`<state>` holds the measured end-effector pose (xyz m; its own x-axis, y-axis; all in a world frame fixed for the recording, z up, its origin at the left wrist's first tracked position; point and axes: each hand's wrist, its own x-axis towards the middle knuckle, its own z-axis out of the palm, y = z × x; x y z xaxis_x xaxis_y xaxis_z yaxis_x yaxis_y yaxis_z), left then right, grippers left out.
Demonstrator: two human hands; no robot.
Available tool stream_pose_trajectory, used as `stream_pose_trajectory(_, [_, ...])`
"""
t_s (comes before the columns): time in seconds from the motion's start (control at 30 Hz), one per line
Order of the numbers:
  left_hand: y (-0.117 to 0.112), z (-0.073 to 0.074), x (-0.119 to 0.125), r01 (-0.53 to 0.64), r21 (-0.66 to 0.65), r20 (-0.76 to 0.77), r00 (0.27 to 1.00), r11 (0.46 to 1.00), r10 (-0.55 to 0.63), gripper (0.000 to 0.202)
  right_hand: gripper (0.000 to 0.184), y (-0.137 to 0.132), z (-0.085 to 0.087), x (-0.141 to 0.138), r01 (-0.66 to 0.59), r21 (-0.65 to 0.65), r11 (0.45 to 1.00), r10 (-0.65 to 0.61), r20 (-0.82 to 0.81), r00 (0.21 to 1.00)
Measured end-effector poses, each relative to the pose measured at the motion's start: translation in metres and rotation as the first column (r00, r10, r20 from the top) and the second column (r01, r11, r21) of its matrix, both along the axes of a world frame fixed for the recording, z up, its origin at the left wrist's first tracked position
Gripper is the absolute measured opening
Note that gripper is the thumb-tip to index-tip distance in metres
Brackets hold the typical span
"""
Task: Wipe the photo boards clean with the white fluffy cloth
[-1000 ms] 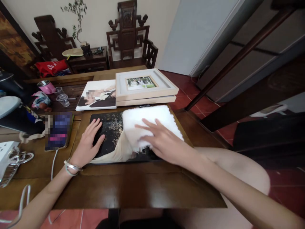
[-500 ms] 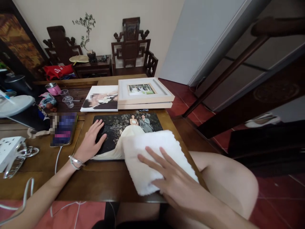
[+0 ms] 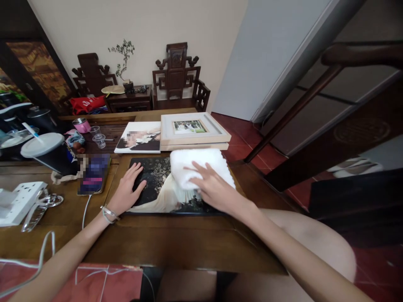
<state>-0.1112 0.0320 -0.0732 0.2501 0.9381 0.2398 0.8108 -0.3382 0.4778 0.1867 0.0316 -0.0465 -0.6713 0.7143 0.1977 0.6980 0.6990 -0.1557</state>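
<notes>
A large photo panel [image 3: 162,195] of a couple in wedding dress and suit lies flat on the wooden table. My left hand [image 3: 127,188] rests open on the panel's left edge, fingers spread, with a bracelet at the wrist. Under my right hand [image 3: 215,186] is a folded white towel [image 3: 185,161], which covers the panel's upper right part and hides the couple's upper bodies. The fingers of that hand lie over the towel and press it down, the thumb near its lower edge.
Behind the panel lie a canvas print [image 3: 138,136] and stacked picture frames [image 3: 195,140]. On the left are a phone [image 3: 94,174] on a white cable, a lidded cup with a straw [image 3: 47,151], a clear hair claw [image 3: 39,209] and a power strip [image 3: 27,199].
My right hand has slid the white towel away from me, up the panel, uncovering its lower right part. My left hand stays on the panel's left edge. The view has shifted slightly.
</notes>
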Motion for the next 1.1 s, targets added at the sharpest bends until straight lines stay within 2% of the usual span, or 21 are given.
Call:
stream_pose_trajectory(0.13, [-0.001,-0.001,0.001,-0.008,-0.003,0.003,1.000,1.000,0.008,0.052,0.040,-0.066,-0.004,0.004,-0.092,-0.024,0.996,0.091,-0.031,0.995])
stream_pose_trajectory(0.23, [-0.001,0.000,0.001,-0.003,-0.012,-0.006,1.000,1.000,0.003,0.052,0.038,-0.089,-0.002,0.005,-0.139,-0.049,0.989,0.136,-0.058,0.989])
stream_pose_trajectory(0.33, [-0.001,0.001,0.001,0.003,-0.014,-0.013,1.000,1.000,-0.004,0.052,0.044,-0.075,0.005,-0.001,-0.137,-0.092,0.986,0.136,-0.016,0.991])
stream_pose_trajectory(0.5, [0.000,0.001,0.000,0.019,-0.021,-0.015,1.000,1.000,-0.019,0.052,0.042,-0.004,0.007,-0.022,-0.070,-0.024,0.997,0.071,0.036,0.997])
stream_pose_trajectory(0.6, [0.000,0.000,-0.001,0.015,-0.024,-0.005,1.000,1.000,-0.015,0.052,0.041,0.018,0.005,-0.029,-0.049,0.018,0.999,0.048,0.055,0.997])
stream_pose_trajectory(0.67, [0.000,-0.001,-0.001,0.011,-0.026,0.001,1.000,1.000,-0.011,0.052,0.041,0.011,0.004,-0.030,-0.050,0.016,0.999,0.049,0.048,0.998])
stream_pose_trajectory(0.77, [0.000,-0.002,0.000,0.000,-0.032,0.006,1.000,0.999,0.000,0.051,0.036,-0.028,0.001,-0.027,-0.077,-0.034,0.996,0.077,0.010,0.997])
stream_pose_trajectory(0.83, [0.000,-0.002,0.001,-0.009,-0.040,0.009,1.000,0.999,0.010,0.050,0.026,-0.056,0.000,-0.025,-0.122,-0.075,0.990,0.121,-0.023,0.992])
stream_pose_trajectory(0.9, [-0.001,-0.001,0.002,-0.008,-0.049,0.008,1.000,0.999,0.008,0.049,0.019,-0.073,0.001,-0.025,-0.166,-0.105,0.981,0.162,-0.047,0.986])
stream_pose_trajectory(1.0, [-0.001,0.000,0.002,0.003,-0.046,0.003,1.000,0.999,-0.003,0.049,0.029,-0.067,0.006,-0.028,-0.164,-0.152,0.975,0.159,-0.047,0.986])
stream_pose_trajectory(1.1, [-0.001,0.000,0.001,0.006,-0.036,0.003,1.000,0.999,-0.006,0.049,0.044,-0.029,0.012,-0.037,-0.111,-0.169,0.979,0.110,-0.021,0.994])
